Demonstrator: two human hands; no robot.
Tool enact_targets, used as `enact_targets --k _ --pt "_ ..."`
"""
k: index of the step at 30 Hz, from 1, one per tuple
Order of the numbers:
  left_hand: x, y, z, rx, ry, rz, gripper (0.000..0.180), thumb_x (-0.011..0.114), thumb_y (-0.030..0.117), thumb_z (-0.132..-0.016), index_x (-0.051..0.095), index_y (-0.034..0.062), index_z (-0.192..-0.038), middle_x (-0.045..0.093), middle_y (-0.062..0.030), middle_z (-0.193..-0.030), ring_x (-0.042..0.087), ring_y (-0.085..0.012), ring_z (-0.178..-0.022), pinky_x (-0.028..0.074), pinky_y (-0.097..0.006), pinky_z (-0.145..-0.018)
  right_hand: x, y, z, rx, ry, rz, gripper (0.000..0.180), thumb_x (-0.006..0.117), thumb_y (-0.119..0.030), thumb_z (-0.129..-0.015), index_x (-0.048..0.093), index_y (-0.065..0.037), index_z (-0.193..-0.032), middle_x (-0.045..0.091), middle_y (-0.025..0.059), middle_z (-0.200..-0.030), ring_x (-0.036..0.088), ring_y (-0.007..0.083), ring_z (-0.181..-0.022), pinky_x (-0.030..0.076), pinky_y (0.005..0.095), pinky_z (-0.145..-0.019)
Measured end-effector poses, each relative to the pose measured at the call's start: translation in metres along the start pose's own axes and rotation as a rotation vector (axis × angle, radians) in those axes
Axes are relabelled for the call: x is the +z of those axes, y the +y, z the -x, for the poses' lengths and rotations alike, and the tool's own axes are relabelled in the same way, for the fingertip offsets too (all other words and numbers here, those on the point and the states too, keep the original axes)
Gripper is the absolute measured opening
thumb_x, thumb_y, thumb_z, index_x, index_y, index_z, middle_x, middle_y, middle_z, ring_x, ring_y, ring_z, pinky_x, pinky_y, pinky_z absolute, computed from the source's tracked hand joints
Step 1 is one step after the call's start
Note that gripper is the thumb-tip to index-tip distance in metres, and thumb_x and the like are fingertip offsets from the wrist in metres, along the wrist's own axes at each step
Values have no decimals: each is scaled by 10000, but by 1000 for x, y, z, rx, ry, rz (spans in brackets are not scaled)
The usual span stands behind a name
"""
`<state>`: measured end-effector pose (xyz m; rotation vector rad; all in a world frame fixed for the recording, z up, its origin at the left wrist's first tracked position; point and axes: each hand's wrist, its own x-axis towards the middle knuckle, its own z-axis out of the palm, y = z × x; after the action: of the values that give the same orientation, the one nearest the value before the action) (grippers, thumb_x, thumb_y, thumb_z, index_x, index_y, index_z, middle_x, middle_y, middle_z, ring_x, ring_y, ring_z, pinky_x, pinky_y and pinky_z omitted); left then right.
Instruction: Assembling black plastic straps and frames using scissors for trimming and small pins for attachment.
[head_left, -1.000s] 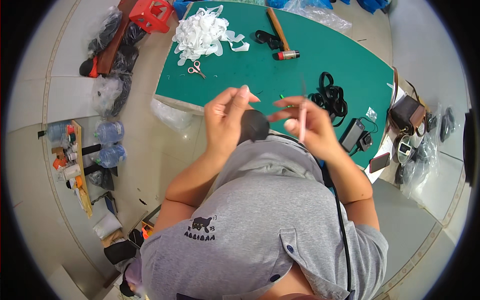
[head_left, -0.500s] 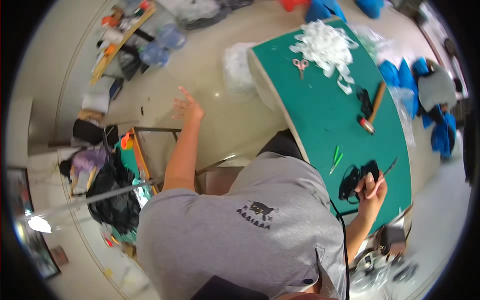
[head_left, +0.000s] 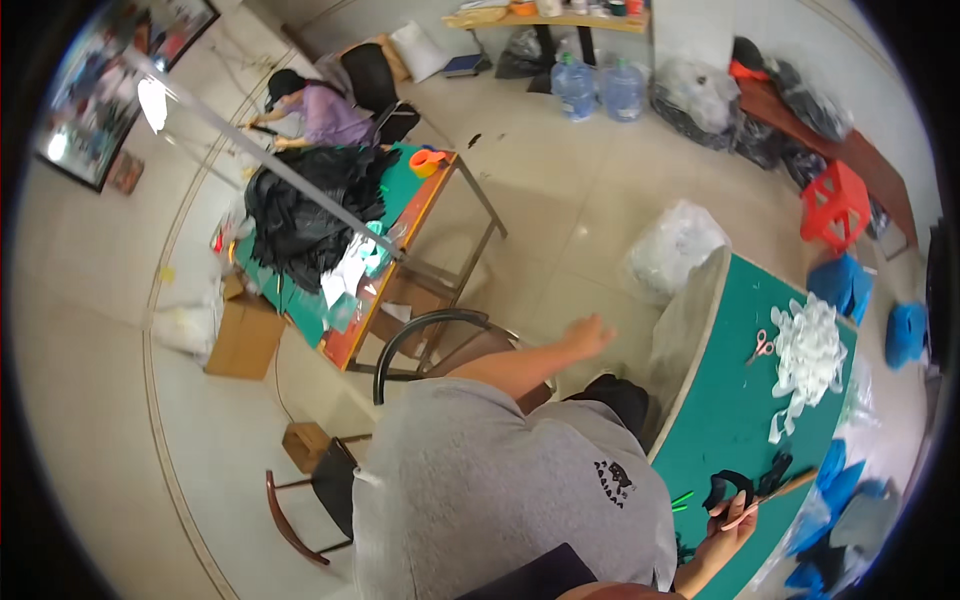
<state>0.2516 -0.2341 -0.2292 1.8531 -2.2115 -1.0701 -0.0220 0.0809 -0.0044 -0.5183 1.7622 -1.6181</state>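
Note:
My right hand (head_left: 728, 530) is closed around a black strap-like piece (head_left: 727, 490) over the green-topped table. The same hand grips a slim tool with a pinkish handle (head_left: 741, 517); its darker end points away to the right. My left hand (head_left: 590, 338) hangs in the air left of the table, blurred, with nothing in it and the fingers loosely apart. Green-handled snips (head_left: 683, 501) lie on the green tabletop (head_left: 715, 400) near my right hand. Beyond are pink-handled scissors (head_left: 761, 346) beside a heap of white ribbon (head_left: 808, 350). A wooden handle (head_left: 790, 486) shows past the held tool.
Behind my left arm stands a chair (head_left: 430, 318). Another table (head_left: 440, 190) bears a black fabric pile (head_left: 310, 210), where a person in purple (head_left: 330, 115) sits. A plastic-wrapped bundle (head_left: 680, 245), water jugs (head_left: 623, 90) and a red stool (head_left: 836, 205) stand on the floor.
The view has swung left, bringing the other table and chairs further in. My left hand has come nearer the green table. My right hand still holds the black piece and slim tool.

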Motion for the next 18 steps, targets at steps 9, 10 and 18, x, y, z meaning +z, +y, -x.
enact_targets --k 9,10,18 --pt "9 48 96 -583 -547 -356 689 443 555 -891 464 6 -1308 444 -219 -1354 442 -325 -1234 357 -471 -1011 39 -2 -51 119 -115 -41 228 599 -313 -914 530 -112 -829 525 -17 -570 338 7 -389 171 167 -339" --pt "-33 43 82 -286 -820 -222 603 446 494 -914 488 25 -1290 507 -212 -1275 504 -305 -1157 413 -443 -941 45 -4 -58 124 -174 -33 238 592 -324 -917 530 -114 -826 526 -14 -568 336 9 -384 173 166 -337" --pt "-77 166 87 680 -573 1178 393 570 237 -922 460 49 -1249 644 -94 -962 600 -157 -925 485 -300 -813 80 -41 -65 -6 -564 -23 274 570 -260 -926 493 -50 -1084 521 49 -546 446 73 -370 226 183 -313"
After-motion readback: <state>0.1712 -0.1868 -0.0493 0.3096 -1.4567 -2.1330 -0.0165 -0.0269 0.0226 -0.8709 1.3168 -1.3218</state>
